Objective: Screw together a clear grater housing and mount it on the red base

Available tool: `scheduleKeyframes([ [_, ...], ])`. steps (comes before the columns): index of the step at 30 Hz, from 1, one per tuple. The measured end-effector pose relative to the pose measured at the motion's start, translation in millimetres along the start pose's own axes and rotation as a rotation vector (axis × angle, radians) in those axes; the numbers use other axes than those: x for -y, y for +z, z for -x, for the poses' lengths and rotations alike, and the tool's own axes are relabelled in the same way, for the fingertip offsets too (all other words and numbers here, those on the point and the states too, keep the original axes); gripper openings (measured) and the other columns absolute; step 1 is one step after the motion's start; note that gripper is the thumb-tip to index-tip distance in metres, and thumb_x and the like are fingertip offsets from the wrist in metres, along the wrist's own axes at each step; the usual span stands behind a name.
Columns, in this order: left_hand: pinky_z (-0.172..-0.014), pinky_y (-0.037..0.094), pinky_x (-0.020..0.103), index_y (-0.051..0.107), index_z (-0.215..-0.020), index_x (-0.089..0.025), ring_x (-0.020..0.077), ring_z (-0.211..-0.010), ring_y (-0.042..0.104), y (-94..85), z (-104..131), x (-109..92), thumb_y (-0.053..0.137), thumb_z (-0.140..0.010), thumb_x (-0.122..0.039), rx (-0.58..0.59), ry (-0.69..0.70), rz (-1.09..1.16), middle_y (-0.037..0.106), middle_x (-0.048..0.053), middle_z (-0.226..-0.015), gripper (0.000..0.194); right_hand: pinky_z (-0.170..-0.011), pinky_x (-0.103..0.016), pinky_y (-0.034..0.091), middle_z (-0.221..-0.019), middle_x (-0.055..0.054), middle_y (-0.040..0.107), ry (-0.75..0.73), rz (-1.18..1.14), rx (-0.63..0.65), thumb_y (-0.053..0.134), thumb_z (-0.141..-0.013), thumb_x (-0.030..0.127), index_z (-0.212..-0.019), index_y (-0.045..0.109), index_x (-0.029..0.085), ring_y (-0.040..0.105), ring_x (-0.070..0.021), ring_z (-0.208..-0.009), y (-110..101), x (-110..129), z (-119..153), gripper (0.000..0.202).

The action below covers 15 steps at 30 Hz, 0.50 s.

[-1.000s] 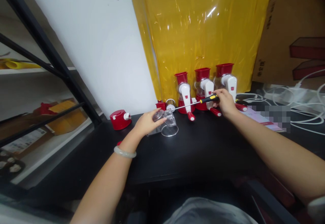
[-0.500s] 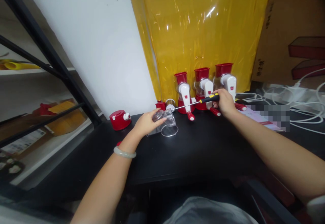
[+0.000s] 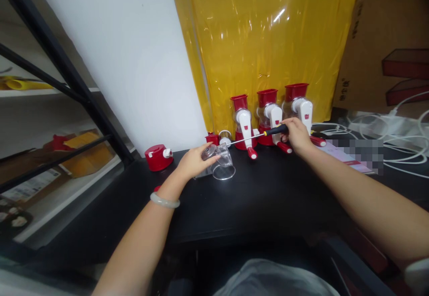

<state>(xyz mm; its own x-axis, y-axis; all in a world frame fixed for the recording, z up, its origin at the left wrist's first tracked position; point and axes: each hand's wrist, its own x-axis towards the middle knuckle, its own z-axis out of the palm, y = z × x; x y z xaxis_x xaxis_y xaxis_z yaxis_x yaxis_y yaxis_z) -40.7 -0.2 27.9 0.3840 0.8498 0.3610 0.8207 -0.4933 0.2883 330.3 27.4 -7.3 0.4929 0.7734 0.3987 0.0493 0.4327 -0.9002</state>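
We are pinching a screwdriver [image 3: 275,130] in our right hand [image 3: 297,136] and steadying a clear plastic housing [image 3: 221,164] with our left [image 3: 196,162] (bare surface [image 3: 254,202] lying nearer us).

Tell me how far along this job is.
Three grinders look done, standing with cranks on. The left hand holds a clear body; the right hand points a screwdriver at it. Apparently left: red base and metal drum, neither fitted to it.

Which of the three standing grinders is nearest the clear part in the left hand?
The leftmost grinder, with the screwdriver's metal shaft crossing in front of its crank; the middle grinder and rightmost grinder stand farther off.
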Motion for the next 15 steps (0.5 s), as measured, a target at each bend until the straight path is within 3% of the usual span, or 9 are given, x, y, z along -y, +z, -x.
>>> scheduleKeyframes([
  [6,-0.094,0.054,0.050,0.057,-0.149,-0.025,0.0361,-0.108,0.071,0.6,0.0,-0.1,0.062,-0.089,-0.063,-0.007,0.004,0.002,0.073,0.015,-0.128,0.071,-0.031,-0.021,0.027,-0.044,0.007,0.043,0.011,0.022,0.022,0.063,-0.091,0.054,-0.079,0.054,0.025,0.037,-0.0101,-0.033,-0.8,1.3,1.9,0.033],
  [8,-0.093,0.054,0.049,0.057,-0.149,-0.025,0.0356,-0.105,0.072,0.0,0.1,-1.2,0.062,-0.089,-0.064,-0.005,-0.001,-0.006,0.073,0.015,-0.128,0.071,-0.031,-0.021,0.029,-0.043,0.007,0.042,0.012,0.037,0.021,0.060,-0.092,0.056,-0.080,0.055,0.025,0.038,-0.0109,-0.033,-0.9,1.2,2.3,0.034],
  [15,-0.094,0.054,0.049,0.057,-0.148,-0.026,0.0359,-0.109,0.072,-0.5,0.0,-0.7,0.062,-0.089,-0.064,-0.006,-0.002,-0.007,0.073,0.014,-0.129,0.070,-0.040,-0.025,0.048,-0.064,0.000,0.062,0.082,-0.057,-0.001,0.054,-0.086,0.030,-0.085,0.060,0.022,0.057,-0.0136,-0.045,-0.7,-2.0,-1.5,0.010],
])
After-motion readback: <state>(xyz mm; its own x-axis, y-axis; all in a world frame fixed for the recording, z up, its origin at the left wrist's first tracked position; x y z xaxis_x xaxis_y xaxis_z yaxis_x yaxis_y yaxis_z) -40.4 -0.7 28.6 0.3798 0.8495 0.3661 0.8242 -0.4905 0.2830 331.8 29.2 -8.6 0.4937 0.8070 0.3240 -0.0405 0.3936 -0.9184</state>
